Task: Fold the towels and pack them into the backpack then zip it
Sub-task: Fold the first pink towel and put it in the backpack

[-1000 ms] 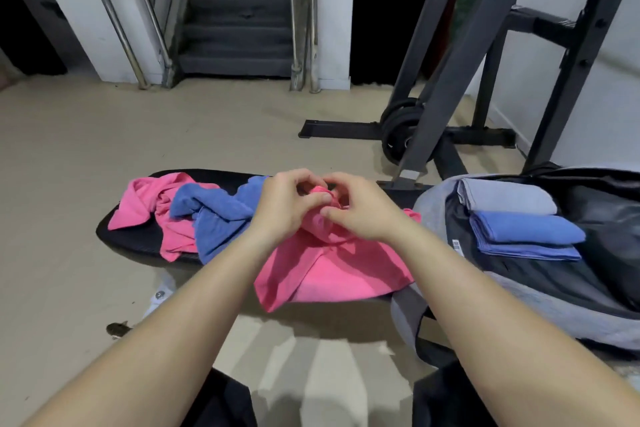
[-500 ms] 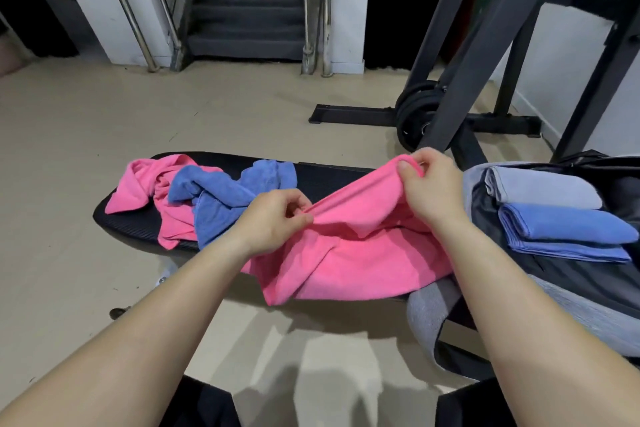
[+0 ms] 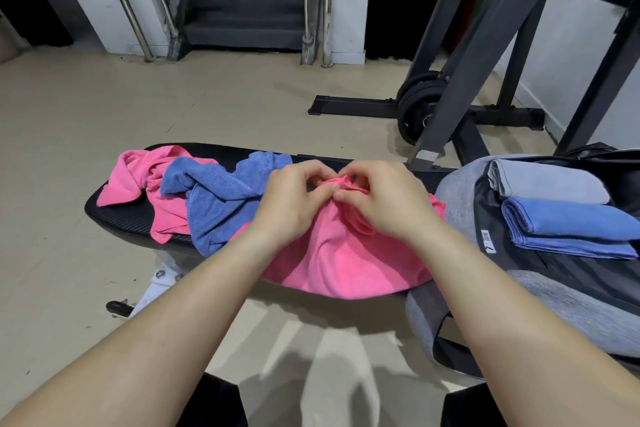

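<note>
The dark steel gym rack [image 3: 485,45] fills the upper right of the frame. Below it, across the middle, runs the black padded bench [image 3: 117,218]. At the right edge the grey fabric backpack [image 3: 457,208] lies open, its dark lining showing. Two towels are already packed in the opening: a folded pale grey towel [image 3: 547,184] above and a folded blue microfibre towel [image 3: 571,225] just below it, the two touching.

In the centre, the large bright pink microfibre towel [image 3: 346,263] drapes over the bench's near edge, its right side close against the backpack. Left of it a crumpled blue towel [image 3: 221,204] lies partly over a second crumpled pink towel [image 3: 138,180] at the bench's left end. Neither has been folded.

The left hand [image 3: 291,204] and the right hand [image 3: 384,204] meet at the centre, close together, with fingers and thumbs curled. Both pinch a bunched part of the large pink towel's upper edge, lifted slightly off the bench.

This looks like the start of folding the third towel: finding its edge or corners. The next move probably calls for drawing the hands apart along that edge to pull the cloth flat, then laying it down squarely so the halves line up. Two more towels and the zipping are left.
</note>
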`<state>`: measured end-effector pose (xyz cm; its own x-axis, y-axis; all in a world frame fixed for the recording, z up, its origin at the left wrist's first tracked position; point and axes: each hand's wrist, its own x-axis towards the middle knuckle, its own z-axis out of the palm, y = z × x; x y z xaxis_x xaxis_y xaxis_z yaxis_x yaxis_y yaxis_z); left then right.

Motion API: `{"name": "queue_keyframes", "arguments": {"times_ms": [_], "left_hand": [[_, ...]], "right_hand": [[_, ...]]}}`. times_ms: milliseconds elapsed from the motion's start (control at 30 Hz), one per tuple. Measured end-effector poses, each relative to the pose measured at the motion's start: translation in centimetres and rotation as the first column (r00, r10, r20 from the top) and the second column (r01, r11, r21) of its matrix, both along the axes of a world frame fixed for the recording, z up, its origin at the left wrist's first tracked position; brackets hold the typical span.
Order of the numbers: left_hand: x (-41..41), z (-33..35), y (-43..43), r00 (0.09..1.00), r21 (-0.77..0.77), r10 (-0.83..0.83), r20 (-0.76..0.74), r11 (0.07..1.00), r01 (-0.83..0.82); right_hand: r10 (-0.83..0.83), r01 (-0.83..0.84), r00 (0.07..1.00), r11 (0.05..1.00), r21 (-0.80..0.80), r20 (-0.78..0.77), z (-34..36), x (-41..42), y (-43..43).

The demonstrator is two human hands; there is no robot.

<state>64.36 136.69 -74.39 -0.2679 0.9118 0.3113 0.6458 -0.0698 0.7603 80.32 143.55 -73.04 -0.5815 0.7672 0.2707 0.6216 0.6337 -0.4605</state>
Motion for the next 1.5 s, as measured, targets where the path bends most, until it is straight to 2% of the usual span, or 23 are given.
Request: {"name": "queue_keyframes", "arguments": {"times_ms": [100,233,333,400,467,600,700,833,933,1067,1200,1300,1400,1500], "left_hand": [[0.1,-0.5,-0.3,0.997,-0.058,-0.013,0.070,0.998,0.017],[-0.7,-1.5,-1.3,0.990,-0.222,-0.087,-0.110,0.973,0.061],[-2.8,-1.6,-2.0,0.991,-0.254,-0.033,-0.132,0.967,-0.002],[-4.4,-1.4,-2.4,0.991,-0.240,0.019,-0.134,0.969,-0.051],[-5.5,-1.1,-2.7,0.993,-0.198,0.055,-0.108,0.977,-0.076],[-5.2,-0.5,-2.5,0.996,-0.131,0.052,-0.075,0.989,-0.061],[-3.4,0.0,-1.9,0.999,-0.101,0.002,-0.053,0.995,-0.007],[-1.3,0.5,-1.3,0.998,-0.064,-0.068,-0.019,0.996,0.067],[-1.1,0.4,-1.2,0.997,-0.079,-0.077,-0.029,0.994,0.075],[-2.0,0.1,-1.3,0.997,-0.110,-0.051,-0.051,0.993,0.045],[-3.8,0.0,-1.9,0.997,-0.120,0.010,-0.079,0.993,-0.020],[-4.4,0.2,-2.3,1.000,-0.101,0.016,-0.007,0.995,-0.017],[-3.6,0.3,-2.3,1.000,-0.103,0.016,0.027,0.995,-0.013],[-2.1,0.8,-2.3,0.993,-0.098,-0.005,0.120,0.995,0.017]], "right_hand": [[-0.146,0.146,0.989,0.989,0.021,-0.011,-0.1,0.8,0.8],[-0.397,0.402,0.899,0.915,-0.011,-0.182,0.1,2.6,2.6],[-0.579,0.583,0.791,0.811,-0.046,-0.196,0.4,4.6,3.8],[-0.628,0.626,0.759,0.777,-0.075,-0.174,0.3,5.6,4.2],[-0.589,0.582,0.797,0.808,-0.091,-0.131,0.0,5.8,4.2],[-0.233,0.223,0.970,0.968,-0.113,-0.077,1.1,3.6,2.3],[-0.037,0.025,0.996,0.991,-0.132,-0.087,1.4,1.4,0.6],[0.080,-0.086,0.996,0.989,-0.124,-0.051,0.1,-0.3,-0.3],[0.029,-0.039,0.997,0.990,-0.135,-0.075,-0.4,0.1,0.4],[-0.181,0.180,0.983,0.982,-0.058,-0.024,-0.2,1.4,1.7],[-0.388,0.384,0.915,0.922,-0.055,-0.110,-0.6,3.6,3.7],[-0.355,0.340,0.920,0.934,-0.111,-0.169,-0.7,4.3,4.2],[-0.270,0.249,0.942,0.960,-0.124,-0.198,-0.7,3.5,3.8],[-0.150,0.126,0.967,0.984,-0.122,-0.206,-0.6,2.7,3.2]]}}
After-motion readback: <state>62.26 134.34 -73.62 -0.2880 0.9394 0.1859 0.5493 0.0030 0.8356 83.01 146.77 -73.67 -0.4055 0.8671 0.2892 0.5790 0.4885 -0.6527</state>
